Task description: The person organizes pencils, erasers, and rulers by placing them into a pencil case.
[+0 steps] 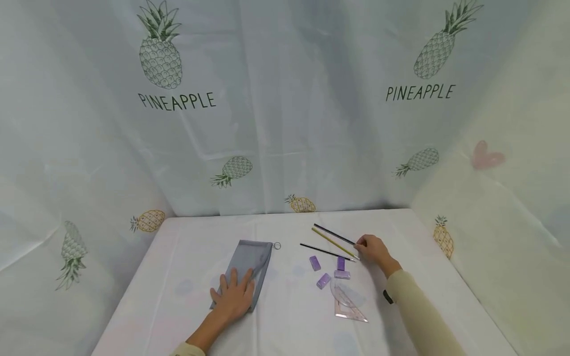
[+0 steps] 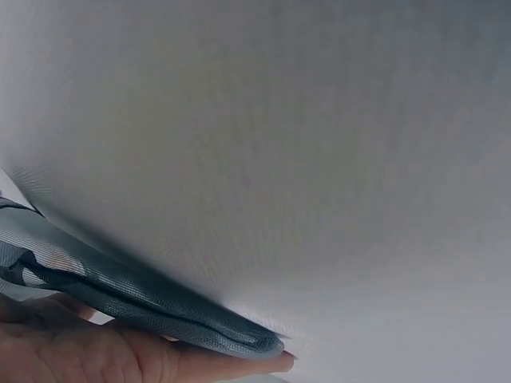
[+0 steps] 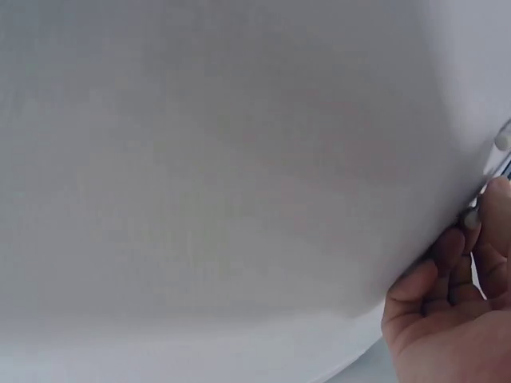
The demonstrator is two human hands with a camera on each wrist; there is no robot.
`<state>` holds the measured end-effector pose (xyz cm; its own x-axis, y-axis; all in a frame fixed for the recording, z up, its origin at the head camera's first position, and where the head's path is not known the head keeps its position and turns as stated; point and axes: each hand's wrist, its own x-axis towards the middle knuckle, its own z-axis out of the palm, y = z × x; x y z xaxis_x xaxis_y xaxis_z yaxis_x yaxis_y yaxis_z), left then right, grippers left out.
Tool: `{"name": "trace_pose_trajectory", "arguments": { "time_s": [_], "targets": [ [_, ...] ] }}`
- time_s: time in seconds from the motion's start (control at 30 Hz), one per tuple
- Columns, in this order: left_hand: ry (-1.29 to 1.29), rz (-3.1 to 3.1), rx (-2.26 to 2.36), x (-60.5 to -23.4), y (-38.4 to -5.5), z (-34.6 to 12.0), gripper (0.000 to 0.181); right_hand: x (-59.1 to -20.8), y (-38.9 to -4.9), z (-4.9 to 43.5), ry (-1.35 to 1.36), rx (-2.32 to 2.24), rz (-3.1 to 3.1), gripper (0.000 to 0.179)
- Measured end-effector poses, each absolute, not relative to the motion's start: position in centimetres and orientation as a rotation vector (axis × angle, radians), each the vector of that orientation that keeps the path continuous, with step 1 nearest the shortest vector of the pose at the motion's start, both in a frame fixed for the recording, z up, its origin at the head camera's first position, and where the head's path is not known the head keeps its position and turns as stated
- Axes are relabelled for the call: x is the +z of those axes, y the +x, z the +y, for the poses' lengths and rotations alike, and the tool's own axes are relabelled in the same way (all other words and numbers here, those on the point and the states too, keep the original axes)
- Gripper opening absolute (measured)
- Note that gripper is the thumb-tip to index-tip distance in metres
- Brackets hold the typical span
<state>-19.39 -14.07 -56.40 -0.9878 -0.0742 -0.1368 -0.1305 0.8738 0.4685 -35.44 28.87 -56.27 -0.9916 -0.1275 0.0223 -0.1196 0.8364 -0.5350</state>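
- Head view: over on the bench's (image 1: 289, 326) left half, the left hand (image 1: 233, 295) lies spread and loose on a grey mesh pouch (image 1: 250, 254); the right hand (image 1: 375, 251) pinches the right end of the farthest dark pencil (image 1: 334, 233), just beyond a yellow pencil (image 1: 331, 240).
- Left wrist view: the left hand rests straight-fingered against the pouch.
- Right wrist view: the right hand's fingers curl close to its thumb.

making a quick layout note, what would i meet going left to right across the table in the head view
Gray mesh pouch with the left hand resting on it, metal ring at its corner, leftmost purple eraser, crosswise purple eraser, right hand.
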Motion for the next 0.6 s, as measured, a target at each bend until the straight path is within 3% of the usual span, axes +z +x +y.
{"name": "trace_pose_trajectory", "arguments": {
  "time_s": [0.6],
  "targets": [
    [-0.154,2.916,0.768,-55.6,-18.9,-14.4,0.052,-55.5,-33.6,29.3,-0.267,-0.909,3.063,0.014]
  ]
}}
